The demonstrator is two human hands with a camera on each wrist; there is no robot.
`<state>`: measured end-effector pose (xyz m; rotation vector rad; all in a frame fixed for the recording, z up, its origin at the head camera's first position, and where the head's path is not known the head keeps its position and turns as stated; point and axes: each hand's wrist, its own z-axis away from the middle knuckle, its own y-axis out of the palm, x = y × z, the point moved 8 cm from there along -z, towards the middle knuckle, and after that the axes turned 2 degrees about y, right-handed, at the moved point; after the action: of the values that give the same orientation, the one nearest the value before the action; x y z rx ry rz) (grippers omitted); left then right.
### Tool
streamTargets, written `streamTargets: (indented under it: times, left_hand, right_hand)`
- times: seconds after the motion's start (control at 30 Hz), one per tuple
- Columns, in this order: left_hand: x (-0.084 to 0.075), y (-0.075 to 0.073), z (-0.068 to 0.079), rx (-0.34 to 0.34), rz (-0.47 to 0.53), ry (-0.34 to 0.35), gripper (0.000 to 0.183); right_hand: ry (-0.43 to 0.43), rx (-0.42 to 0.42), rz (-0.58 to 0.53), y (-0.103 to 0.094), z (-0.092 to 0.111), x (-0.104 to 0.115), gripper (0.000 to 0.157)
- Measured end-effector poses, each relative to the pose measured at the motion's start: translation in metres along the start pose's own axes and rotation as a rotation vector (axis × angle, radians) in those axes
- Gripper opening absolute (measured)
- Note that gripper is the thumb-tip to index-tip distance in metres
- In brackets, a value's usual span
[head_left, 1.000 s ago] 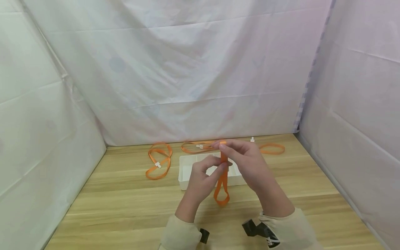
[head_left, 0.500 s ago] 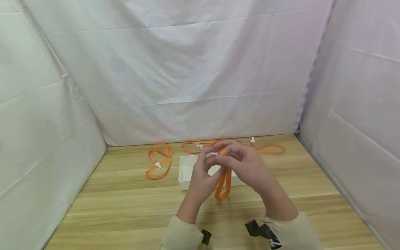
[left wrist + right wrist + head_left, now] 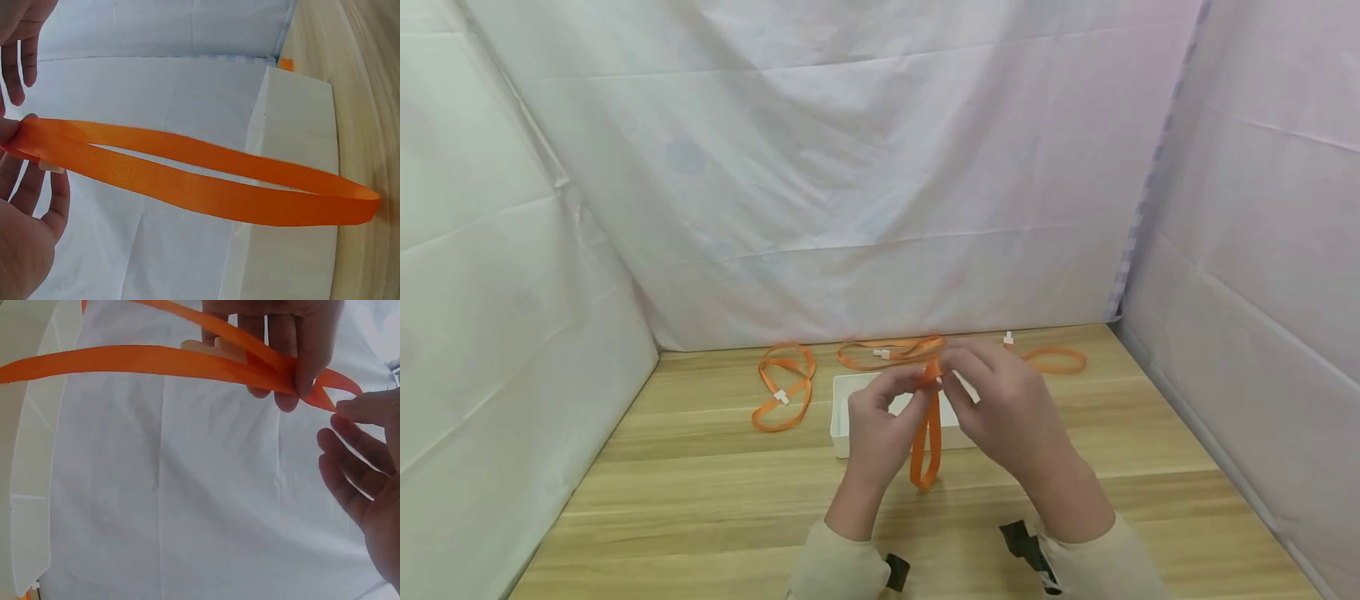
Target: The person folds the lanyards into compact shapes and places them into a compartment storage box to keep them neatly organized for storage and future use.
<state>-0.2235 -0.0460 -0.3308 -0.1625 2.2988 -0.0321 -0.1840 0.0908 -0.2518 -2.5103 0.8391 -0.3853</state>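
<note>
An orange lanyard [image 3: 927, 442] hangs from between both hands, its long loop dangling in front of the white tray. The left hand [image 3: 883, 425] pinches the gathered straps between thumb and fingers near the top. In the right wrist view, the right hand [image 3: 381, 469] pinches a small loop at the lanyard's upper end with thumb and index finger, its other fingers loosely bent. A pale clip [image 3: 51, 167] pokes out beside the left hand's fingers. In the left wrist view, the right hand [image 3: 24, 37] shows only in part at the upper left.
The white tray [image 3: 841, 417] with compartments stands behind the hands on the wooden table [image 3: 700, 500]. Three more orange lanyards with white clips lie around it: a left lanyard [image 3: 806, 392], a back lanyard [image 3: 850, 360] and a right lanyard [image 3: 1060, 370]. White cloth [image 3: 880, 167] surrounds the table.
The lanyard's top, held up straight by the right hand a second ago, is now bent into a small loop. The hands came together, then the right fingers shifted to the loop's right side.
</note>
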Motion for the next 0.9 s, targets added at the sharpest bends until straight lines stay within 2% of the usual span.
streamTargets:
  times: [0.1,0.2,0.27,0.33,0.47,0.53,0.6,0.67,0.77,0.83,0.9]
  left_hand:
    - [-0.002,-0.001,-0.001,-0.021,0.016,-0.036,0.010]
    - [-0.005,-0.002,-0.002,-0.046,0.008,-0.060,0.009]
    - [-0.008,-0.003,-0.003,-0.061,-0.010,-0.061,0.009]
    - [-0.014,-0.004,-0.003,-0.075,-0.055,-0.026,0.009]
    - [-0.024,-0.003,-0.002,-0.108,-0.185,0.101,0.009]
    - [-0.028,-0.002,0.000,-0.114,-0.238,0.147,0.010]
    - [-0.026,0.000,0.000,-0.088,-0.220,0.142,0.016]
    - [-0.021,0.002,-0.001,-0.033,-0.119,0.071,0.023]
    - [-0.008,0.005,-0.003,0.047,0.080,-0.105,0.028]
    - [-0.002,0.006,-0.002,0.077,0.165,-0.208,0.028]
    - [0.001,0.007,-0.002,0.100,0.194,-0.262,0.027]
  right_hand:
    - [-0.127,-0.070,0.012,-0.005,-0.001,0.008,0.014]
    - [-0.199,-0.121,0.027,-0.008,-0.002,0.013,0.018]
    - [-0.203,-0.133,0.046,-0.007,-0.002,0.014,0.019]
    - [-0.156,-0.116,0.054,-0.004,-0.001,0.013,0.024]
    - [0.027,-0.016,-0.031,0.009,0.003,0.003,0.029]
    - [0.160,0.047,-0.139,0.016,0.005,-0.005,0.025]
    - [0.331,0.114,-0.276,0.023,0.007,-0.015,0.020]
    - [0.515,0.182,-0.412,0.029,0.010,-0.026,0.020]
    - [0.742,0.259,-0.590,0.036,0.015,-0.037,0.024]
    - [0.812,0.294,-0.670,0.039,0.017,-0.040,0.025]
    - [0.846,0.308,-0.736,0.041,0.018,-0.040,0.023]
